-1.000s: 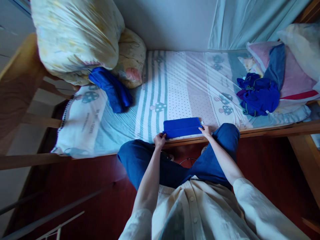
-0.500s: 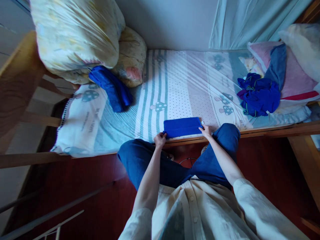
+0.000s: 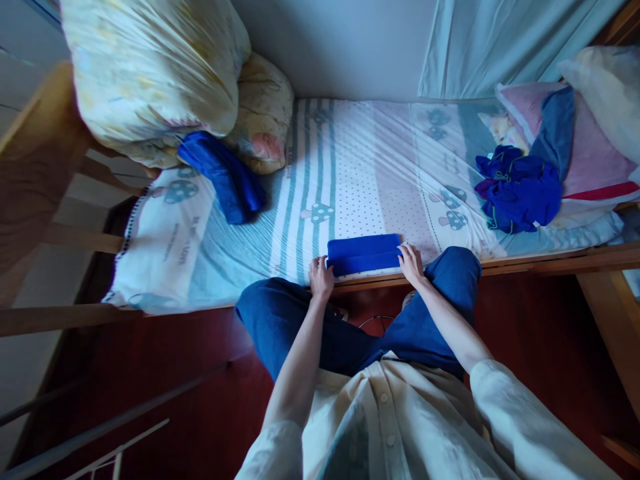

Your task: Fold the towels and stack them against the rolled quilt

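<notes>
Two ends of a folded blue cloth (image 3: 365, 255) are pinched in the head view, one by the left hand (image 3: 321, 277), one by the right hand (image 3: 411, 264), apparently so it is held flat and square. It is laid along the near edge of the bed (image 3: 355, 160), presumably for reach; a crumpled blue heap (image 3: 527, 190) lies well apart.

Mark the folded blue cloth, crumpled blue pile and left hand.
Folded blue cloth (image 3: 364, 255), head view: top middle.
Crumpled blue pile (image 3: 526, 190), head view: centre.
Left hand (image 3: 321, 279), head view: back of the hand.
</notes>
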Motion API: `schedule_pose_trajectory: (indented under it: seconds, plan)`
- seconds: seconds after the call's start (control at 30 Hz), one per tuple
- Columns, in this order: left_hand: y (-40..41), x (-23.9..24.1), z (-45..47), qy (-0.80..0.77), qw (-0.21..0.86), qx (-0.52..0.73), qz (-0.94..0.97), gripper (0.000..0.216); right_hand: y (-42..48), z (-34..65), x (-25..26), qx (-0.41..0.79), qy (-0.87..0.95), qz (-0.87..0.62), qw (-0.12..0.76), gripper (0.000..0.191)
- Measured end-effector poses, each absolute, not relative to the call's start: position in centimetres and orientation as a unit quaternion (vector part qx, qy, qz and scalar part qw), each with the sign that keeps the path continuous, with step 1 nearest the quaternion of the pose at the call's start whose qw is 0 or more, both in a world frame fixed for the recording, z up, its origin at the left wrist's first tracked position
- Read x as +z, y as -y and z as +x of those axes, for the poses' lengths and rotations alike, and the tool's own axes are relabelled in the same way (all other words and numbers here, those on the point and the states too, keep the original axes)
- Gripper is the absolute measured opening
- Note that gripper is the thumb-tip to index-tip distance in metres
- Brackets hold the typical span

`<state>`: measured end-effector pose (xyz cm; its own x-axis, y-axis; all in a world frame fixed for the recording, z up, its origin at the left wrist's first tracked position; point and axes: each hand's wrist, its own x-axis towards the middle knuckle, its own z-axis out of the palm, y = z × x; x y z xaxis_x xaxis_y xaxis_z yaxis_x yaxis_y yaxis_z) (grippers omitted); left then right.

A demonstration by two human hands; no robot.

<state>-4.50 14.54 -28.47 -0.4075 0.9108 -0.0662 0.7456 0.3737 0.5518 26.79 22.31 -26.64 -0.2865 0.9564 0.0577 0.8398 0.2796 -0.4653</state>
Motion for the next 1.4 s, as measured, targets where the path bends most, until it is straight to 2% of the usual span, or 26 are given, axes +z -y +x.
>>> schedule_pose_trajectory:
  seconds: [0.17,0.33,0.73,1.03,1.4]
  plan:
    - [-14.2,-28.0,-2.5,-0.702,0.197,0.160,0.665,0.047,-21.1,25.4,-25.9,0.168,0.848,-0.495,0.082,0.045]
    - [-13.8,-28.8,-1.3,-0.680,0.207,0.097,0.696,0.064,-20.3,25.0,-27.0,0.165,0.859,-0.484,-0.001,0.059]
    - [-14.2,-30.2,-1.8,-0.684,0.155,0.072,0.709,0.062,-21.6,24.5,-28.3,0.127,0.854,-0.499,-0.069,0.059]
    - [-13.4,-29.9,-1.8,-0.675,0.179,0.032,0.715,0.064,-20.2,24.9,-27.3,0.120,0.863,-0.486,-0.062,0.062]
    - [-12.2,-28.5,-1.1,-0.667,0.181,-0.031,0.723,0.064,-19.1,25.5,-25.4,0.136,0.859,-0.484,-0.100,0.055]
